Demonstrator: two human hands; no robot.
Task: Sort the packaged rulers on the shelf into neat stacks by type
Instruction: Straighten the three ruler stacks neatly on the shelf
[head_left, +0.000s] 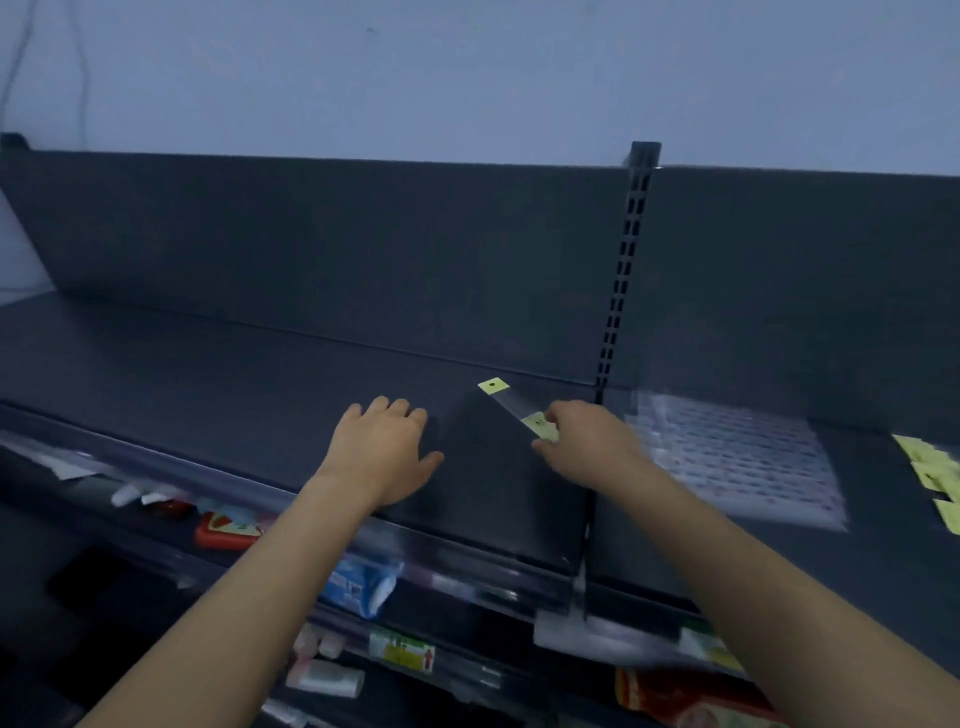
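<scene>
1. Before you, the dark shelf (208, 374) runs in two sections, split by a slotted upright (623, 270).
2. On the left section, near the upright, lies a clear ruler packet (511, 408) with yellow tags.
3. On the right section lie a clear patterned packet (737, 457) and, at the far edge, yellow-tagged packets (930, 467).

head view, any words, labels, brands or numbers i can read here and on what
No text here can be read.
Yellow header cards on the packaged rulers that the right hand pinches: a dark dot each, no print legible.
Blue packet on the lower shelf: print blurred.
Green and yellow label with a red arrow: text too blurred.
Red packet at lower right: blurred.
</scene>
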